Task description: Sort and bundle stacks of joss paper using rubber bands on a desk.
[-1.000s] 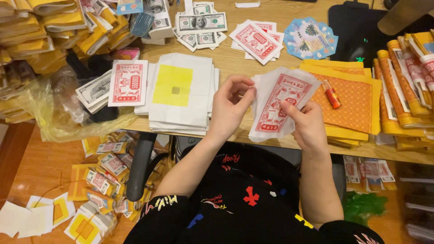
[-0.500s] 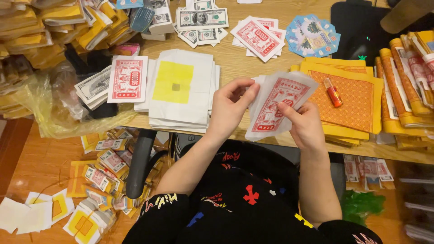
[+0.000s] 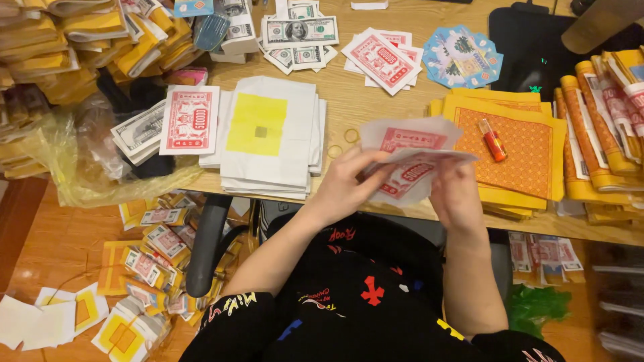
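Note:
Both hands hold a thin bundle of white paper sheets printed in red (image 3: 409, 161) over the near edge of the wooden table (image 3: 362, 100). My left hand (image 3: 345, 184) grips the bundle's left side, and my right hand (image 3: 456, 194) pinches its right side. The top sheet is tipped nearly flat, so the sheets fan apart. A stack of white sheets with a yellow square (image 3: 265, 134) lies to the left, with a red-printed sheet (image 3: 189, 119) beside it. A stack of orange patterned paper (image 3: 520, 154) sits to the right, and a small orange lighter (image 3: 493, 139) lies on it.
Printed banknote-style bundles (image 3: 298, 30), more red-printed sheets (image 3: 382, 59) and a blue round card (image 3: 463, 57) lie further back. Yellow paper stacks (image 3: 100, 40) fill the back left, rolled bundles (image 3: 604, 121) the right. A clear plastic bag (image 3: 80, 161) hangs left; bundles (image 3: 147, 261) cover the floor.
The bundle has gone from held upright and facing me to tipped nearly flat, with its sheets fanning apart. Both hands have shifted slightly right and closed in over it.

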